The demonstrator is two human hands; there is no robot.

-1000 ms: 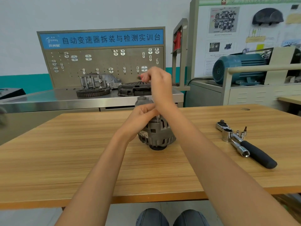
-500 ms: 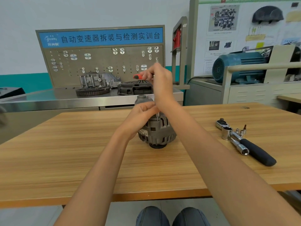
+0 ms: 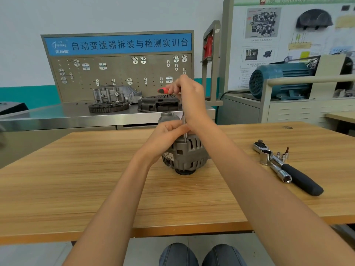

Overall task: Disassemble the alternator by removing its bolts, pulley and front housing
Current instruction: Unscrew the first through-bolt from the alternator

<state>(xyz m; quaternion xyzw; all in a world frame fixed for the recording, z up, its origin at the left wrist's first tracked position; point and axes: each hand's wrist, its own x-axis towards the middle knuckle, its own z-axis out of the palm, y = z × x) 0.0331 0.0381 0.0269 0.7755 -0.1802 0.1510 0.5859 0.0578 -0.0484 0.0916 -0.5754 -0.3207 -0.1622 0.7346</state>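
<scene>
Left hand (image 3: 169,134): fingers curl round the driver's shaft low down, resting against the top of the alternator.
Alternator (image 3: 185,156): stands pulley-down on the wooden table (image 3: 76,185), near the middle.
Driver (image 3: 184,120): upright, its tip on the alternator's upper rim; red handle at the top.
Right hand (image 3: 189,98): grips the red handle from above.
Ratchet wrench (image 3: 288,167): lies on the table to the right, well apart from the alternator, with small sockets (image 3: 283,154) just beside it.
</scene>
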